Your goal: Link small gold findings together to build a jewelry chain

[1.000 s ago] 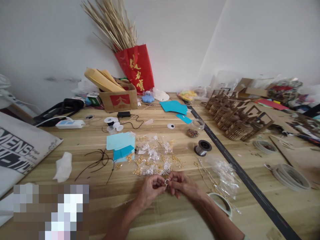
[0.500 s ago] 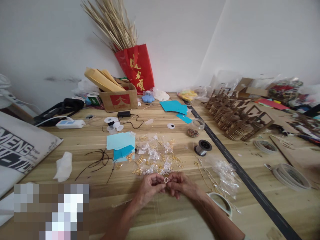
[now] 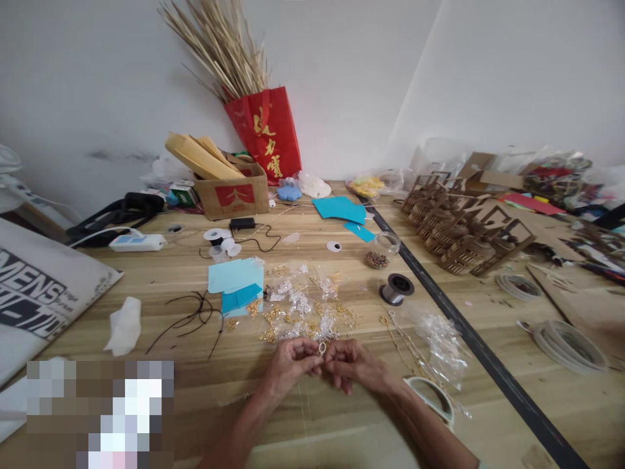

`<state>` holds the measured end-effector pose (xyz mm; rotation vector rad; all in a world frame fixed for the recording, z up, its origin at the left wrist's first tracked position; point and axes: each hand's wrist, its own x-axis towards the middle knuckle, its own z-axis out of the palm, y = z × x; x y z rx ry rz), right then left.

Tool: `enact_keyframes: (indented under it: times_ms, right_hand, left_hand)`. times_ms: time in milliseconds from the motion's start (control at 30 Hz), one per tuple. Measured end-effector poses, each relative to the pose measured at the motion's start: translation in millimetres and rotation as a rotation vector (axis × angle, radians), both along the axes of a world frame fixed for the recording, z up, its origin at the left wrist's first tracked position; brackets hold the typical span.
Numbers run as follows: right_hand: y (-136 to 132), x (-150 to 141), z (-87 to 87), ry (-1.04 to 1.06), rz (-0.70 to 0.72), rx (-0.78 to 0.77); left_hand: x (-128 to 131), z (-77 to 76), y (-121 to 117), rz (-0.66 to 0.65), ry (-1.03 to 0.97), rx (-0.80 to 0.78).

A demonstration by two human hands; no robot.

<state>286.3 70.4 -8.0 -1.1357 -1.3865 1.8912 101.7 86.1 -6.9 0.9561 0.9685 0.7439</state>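
Observation:
Between thumb and fingers, my left hand [image 3: 296, 360] pinches a small beaded ring [image 3: 322, 348] that stands up at its fingertips. Right beside it, my right hand [image 3: 352, 365] has its fingers curled and pinched together; whatever is in them is hidden or too small to make out. A thin, pale strand [image 3: 303, 407] hangs below my left hand. Just beyond both hands lie heaps of silver beads [image 3: 299, 303] and gold beads [image 3: 273, 314], some in clear little bags.
Right of the hands are a wire spool [image 3: 396, 288], chains [image 3: 409, 348], a clear bag [image 3: 442, 345] and a tape roll [image 3: 432, 398] by my right forearm. Black cord [image 3: 190, 319] and blue paper [image 3: 229, 276] lie left. A bead jar [image 3: 378, 258] and wooden cages [image 3: 454, 228] stand farther back.
The beaded ring has tilted slightly and shifted a little left. My right fingertips have drawn a little away from it, while my left hand stays nearly in place.

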Motion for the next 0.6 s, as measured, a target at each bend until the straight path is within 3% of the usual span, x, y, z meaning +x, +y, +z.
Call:
enact_keyframes:
  times_ms: [600]
  right_hand:
    - [0.5, -0.9, -1.1, 0.000, -0.020, -0.018]
  left_hand:
    - [0.5, -2.0, 0.5, 0.025, -0.014, -0.019]
